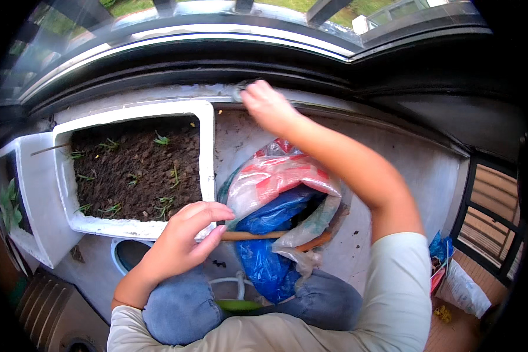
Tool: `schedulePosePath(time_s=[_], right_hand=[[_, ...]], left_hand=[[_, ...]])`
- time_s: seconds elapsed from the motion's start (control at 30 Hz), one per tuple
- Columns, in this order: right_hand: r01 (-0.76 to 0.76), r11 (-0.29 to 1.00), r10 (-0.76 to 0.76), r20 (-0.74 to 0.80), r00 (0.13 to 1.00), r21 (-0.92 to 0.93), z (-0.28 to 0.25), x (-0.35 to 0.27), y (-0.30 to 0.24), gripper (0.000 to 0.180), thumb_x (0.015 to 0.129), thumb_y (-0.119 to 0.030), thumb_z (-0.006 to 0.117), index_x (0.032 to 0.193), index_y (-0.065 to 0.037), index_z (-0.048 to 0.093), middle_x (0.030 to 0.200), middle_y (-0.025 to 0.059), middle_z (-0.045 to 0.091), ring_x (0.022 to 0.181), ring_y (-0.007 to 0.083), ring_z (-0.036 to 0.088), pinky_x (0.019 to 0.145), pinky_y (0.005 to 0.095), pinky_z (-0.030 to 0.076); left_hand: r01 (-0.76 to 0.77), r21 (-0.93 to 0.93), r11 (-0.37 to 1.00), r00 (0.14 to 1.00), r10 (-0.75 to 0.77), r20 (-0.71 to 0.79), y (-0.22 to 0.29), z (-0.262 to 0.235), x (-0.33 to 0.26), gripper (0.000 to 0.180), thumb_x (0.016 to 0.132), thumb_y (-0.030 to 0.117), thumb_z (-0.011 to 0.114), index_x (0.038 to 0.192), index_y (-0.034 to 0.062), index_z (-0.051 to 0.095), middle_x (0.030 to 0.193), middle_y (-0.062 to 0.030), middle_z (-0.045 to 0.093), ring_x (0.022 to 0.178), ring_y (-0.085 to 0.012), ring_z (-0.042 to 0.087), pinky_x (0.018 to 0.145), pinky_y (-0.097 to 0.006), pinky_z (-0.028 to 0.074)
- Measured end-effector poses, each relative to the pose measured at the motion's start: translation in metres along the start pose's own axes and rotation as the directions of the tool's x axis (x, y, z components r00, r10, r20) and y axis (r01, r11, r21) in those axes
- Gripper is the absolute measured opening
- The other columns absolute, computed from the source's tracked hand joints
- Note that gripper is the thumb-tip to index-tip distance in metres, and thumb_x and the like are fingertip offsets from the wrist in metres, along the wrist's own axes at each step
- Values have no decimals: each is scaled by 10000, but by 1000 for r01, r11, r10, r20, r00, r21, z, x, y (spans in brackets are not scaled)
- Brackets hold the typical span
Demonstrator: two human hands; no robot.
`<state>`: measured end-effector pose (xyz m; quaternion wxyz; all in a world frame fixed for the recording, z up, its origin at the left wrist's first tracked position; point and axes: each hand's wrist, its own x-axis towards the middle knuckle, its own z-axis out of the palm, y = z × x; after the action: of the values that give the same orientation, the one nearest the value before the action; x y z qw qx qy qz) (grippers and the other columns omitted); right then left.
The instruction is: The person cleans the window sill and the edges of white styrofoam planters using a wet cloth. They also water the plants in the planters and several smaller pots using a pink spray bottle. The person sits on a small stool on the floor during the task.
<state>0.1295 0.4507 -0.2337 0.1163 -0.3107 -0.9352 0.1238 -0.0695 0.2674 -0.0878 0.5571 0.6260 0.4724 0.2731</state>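
Observation:
My left hand is open at the near right corner of a white foam planter box, its thumb and fingers apart. Close to that thumb is the end of a wooden stick, which lies across a sack. This crumpled woven sack, red and whitish, has a blue plastic liner and a dark opening. My right hand reaches far forward to the ledge under the window, fingers closed. A small greyish thing shows at its fingertips, too blurred to name. Dark soil with several small green sprouts fills the planter.
A second white foam box with a leafy plant stands at the far left. Below the planter sits a round-edged pale blue container. A window frame bounds the far side. At the right lies a white bag near a barred door.

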Motion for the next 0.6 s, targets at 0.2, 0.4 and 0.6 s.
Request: schedulePosePath(time_s=[0.2, 0.4, 0.6], right_hand=[[-108, 968, 116, 19, 993, -226, -2, -5, 0, 110, 670, -16, 513, 777, -10, 535, 777, 129, 505, 793, 276, 493, 731, 349, 438], [-18, 998, 23, 89, 996, -53, 14, 74, -36, 104, 703, -43, 508, 790, 4, 541, 799, 154, 551, 801, 315, 551, 704, 382, 470], [-328, 867, 305, 121, 945, 374, -43, 25, -44, 323, 772, -32, 502, 1094, 3, 509, 1148, 239, 488, 1066, 367, 483, 898, 375, 407]], left_hand=[[13, -76, 997, 997, -19, -78, -1, -13, -6, 196, 758, -5, 563, 954, 12, 568, 936, -131, 590, 887, -282, 576, 795, -341, 448], [-26, -32, 999, 1000, 26, -15, -2, -22, 5, 197, 756, -13, 552, 950, 11, 573, 927, -127, 588, 889, -261, 577, 781, -328, 457], [-200, 395, 897, 961, 257, -97, -44, -58, 72, 256, 753, -37, 524, 1007, -12, 542, 1035, -177, 544, 1005, -316, 518, 866, -369, 419]])
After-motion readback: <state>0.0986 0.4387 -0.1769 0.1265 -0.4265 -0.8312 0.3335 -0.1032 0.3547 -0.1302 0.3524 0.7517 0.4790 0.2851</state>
